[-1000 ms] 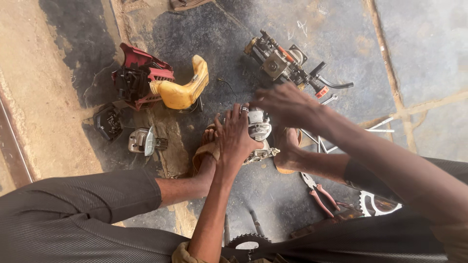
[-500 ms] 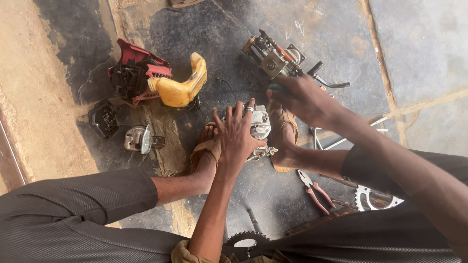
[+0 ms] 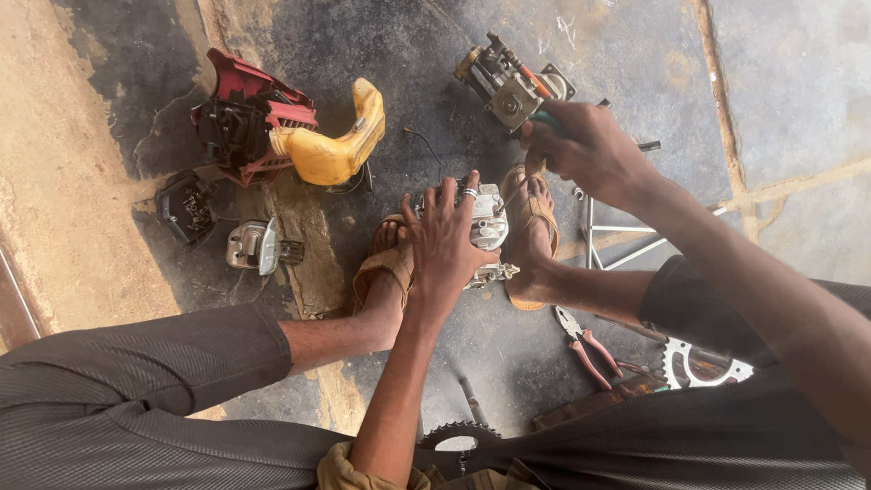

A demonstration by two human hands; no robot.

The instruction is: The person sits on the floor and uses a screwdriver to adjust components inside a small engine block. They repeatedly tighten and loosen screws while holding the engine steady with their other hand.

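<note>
Since a second ago, right hand (image 3: 585,150) has risen off the engine block (image 3: 485,222), fingers closed around a screwdriver (image 3: 522,186). Left hand (image 3: 445,236) presses the block, fingers spread, between sandalled feet (image 3: 386,263).

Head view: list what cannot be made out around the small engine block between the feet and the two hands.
- Engine block: its top is covered by the left hand.
- Tool in the right hand: only a teal handle tip and a thin shaft show; the fingers hide the rest, and the working end is too small to identify.
- Toothed sprocket: partly hidden by clothing near the bottom edge.
- Pliers: red handles run under the trouser leg.
</note>
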